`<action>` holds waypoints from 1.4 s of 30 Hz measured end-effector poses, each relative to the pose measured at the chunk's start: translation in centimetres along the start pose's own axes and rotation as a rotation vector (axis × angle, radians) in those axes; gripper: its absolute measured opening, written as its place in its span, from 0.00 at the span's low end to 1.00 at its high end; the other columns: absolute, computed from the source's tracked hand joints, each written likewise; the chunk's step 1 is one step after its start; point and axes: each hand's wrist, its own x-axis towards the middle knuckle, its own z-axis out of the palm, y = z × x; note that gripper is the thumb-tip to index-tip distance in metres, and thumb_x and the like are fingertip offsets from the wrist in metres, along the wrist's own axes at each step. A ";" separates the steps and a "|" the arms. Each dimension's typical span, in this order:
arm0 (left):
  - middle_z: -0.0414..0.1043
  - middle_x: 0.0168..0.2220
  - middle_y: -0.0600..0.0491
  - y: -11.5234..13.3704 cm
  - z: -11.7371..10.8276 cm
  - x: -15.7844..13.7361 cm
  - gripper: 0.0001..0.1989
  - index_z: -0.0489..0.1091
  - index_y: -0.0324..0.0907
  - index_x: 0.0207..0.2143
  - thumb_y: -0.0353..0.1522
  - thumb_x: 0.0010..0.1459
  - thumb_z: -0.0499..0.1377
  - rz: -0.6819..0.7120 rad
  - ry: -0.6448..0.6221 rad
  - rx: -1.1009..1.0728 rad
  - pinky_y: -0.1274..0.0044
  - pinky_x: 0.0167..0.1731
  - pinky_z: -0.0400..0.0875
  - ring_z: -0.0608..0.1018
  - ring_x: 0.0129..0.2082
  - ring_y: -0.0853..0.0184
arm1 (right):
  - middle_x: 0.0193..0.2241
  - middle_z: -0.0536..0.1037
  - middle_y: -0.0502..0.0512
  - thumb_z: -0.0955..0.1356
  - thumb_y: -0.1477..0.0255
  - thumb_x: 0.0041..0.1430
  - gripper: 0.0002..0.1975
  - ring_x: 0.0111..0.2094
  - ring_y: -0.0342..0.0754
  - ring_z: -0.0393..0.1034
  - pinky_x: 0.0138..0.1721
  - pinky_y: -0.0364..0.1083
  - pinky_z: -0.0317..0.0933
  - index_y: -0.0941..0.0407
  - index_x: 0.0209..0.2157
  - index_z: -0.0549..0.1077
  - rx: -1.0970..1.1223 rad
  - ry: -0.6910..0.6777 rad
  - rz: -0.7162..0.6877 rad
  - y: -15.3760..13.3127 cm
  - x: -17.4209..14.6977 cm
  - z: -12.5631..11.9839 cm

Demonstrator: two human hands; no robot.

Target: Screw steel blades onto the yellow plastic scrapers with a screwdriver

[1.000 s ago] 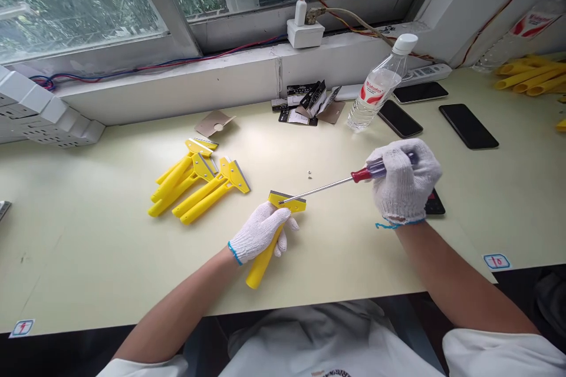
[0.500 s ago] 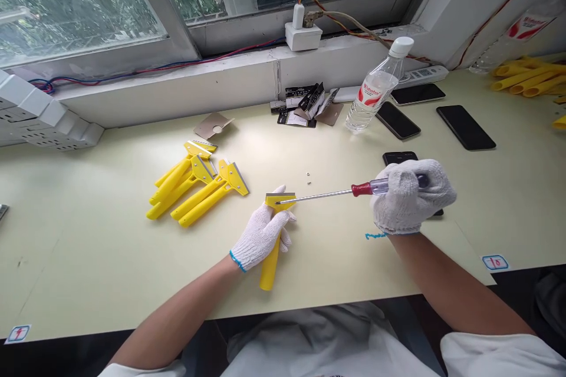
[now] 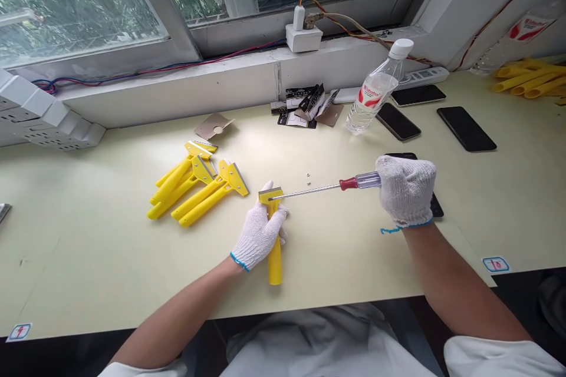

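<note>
In a white knitted glove, my left hand (image 3: 260, 230) is closed round the neck of a yellow scraper (image 3: 275, 265), its bladed head pointing away from me and its handle toward the table's front edge. My gloved right hand (image 3: 405, 189) grips a screwdriver (image 3: 348, 184) by its clear and red handle. The long shaft runs left, its tip at the scraper's head over a screw spot; whether it sits in a screw I cannot tell. Two tiny screws (image 3: 308, 179) lie on the table just beyond. Several more yellow scrapers (image 3: 198, 188) lie in a group to the left.
A water bottle (image 3: 371, 91) stands behind my right hand, with phones (image 3: 466, 128) around it. One phone is partly under that hand. Black packaging cards (image 3: 305, 106) and a brown card piece (image 3: 214, 126) lie at the back. Yellow handles (image 3: 530, 79) are piled far right.
The scraper's head has shifted slightly left and its handle has swung right, now nearly straight. My right hand has turned on the screwdriver handle, and the screwdriver has moved a little left.
</note>
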 end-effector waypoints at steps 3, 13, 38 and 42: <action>0.78 0.40 0.52 0.0 0.0 0.1 0.37 0.56 0.42 0.76 0.35 0.68 0.61 0.001 0.002 0.005 0.74 0.22 0.81 0.81 0.19 0.69 | 0.20 0.48 0.48 0.64 0.67 0.73 0.25 0.23 0.45 0.44 0.27 0.51 0.43 0.51 0.23 0.47 0.101 0.036 -0.021 -0.4 0.3 -0.2; 0.78 0.36 0.52 -0.6 -0.2 0.4 0.23 0.67 0.38 0.62 0.36 0.67 0.60 -0.010 -0.006 0.014 0.75 0.20 0.79 0.80 0.19 0.68 | 0.18 0.65 0.50 0.67 0.65 0.72 0.22 0.20 0.45 0.57 0.25 0.50 0.52 0.52 0.22 0.66 0.080 0.010 -0.348 1.1 0.4 -1.3; 0.78 0.43 0.51 0.2 -0.2 0.1 0.46 0.41 0.49 0.83 0.34 0.69 0.59 -0.009 -0.026 0.009 0.74 0.21 0.81 0.80 0.20 0.69 | 0.29 0.80 0.59 0.64 0.54 0.75 0.20 0.31 0.56 0.76 0.33 0.53 0.69 0.53 0.41 0.81 0.186 -0.204 0.081 1.5 0.6 0.1; 0.79 0.42 0.51 0.2 -0.3 0.1 0.46 0.41 0.48 0.83 0.35 0.69 0.59 -0.011 -0.031 0.012 0.74 0.21 0.81 0.80 0.20 0.69 | 0.34 0.81 0.57 0.65 0.57 0.76 0.16 0.32 0.53 0.75 0.34 0.52 0.70 0.51 0.41 0.80 0.289 -0.220 0.077 1.3 0.8 -0.7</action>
